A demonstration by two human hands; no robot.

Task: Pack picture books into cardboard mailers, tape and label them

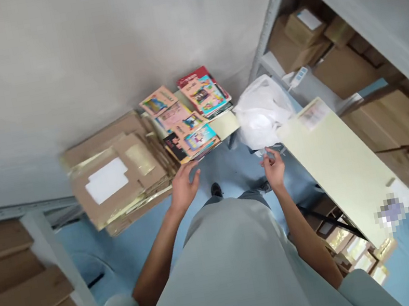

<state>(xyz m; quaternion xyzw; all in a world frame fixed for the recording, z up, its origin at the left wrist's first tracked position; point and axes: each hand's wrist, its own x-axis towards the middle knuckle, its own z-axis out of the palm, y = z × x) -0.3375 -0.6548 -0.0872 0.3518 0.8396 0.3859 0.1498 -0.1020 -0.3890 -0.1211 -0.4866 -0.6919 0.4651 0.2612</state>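
Head view: I've got the left hand (pixel 185 184) spread by the books (pixel 200 138) on the worktop (pixel 225 125). Right hand (pixel 275 168) curls near the white bag (pixel 262 111), pinch unclear; books look stacked, none lifted yet.

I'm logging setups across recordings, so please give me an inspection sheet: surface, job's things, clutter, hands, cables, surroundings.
Surface: pale yellow tabletop, partly covered; second pale yellow rectangular tabletop at right.
Job's things: stacked colourful paper books; crumpled white plastic bag.
Clutter: stacked flat brown cardboard, left of the books.
Hands: left hand at the books' near edge, thumb apart, contact unclear; right hand near the bag, fingers curled, grip unclear.
Cables: thin curved line on the blue floor, left, possibly one; blurred.
Surroundings: pale wall; grey metal shelving holding brown cardboard boxes.
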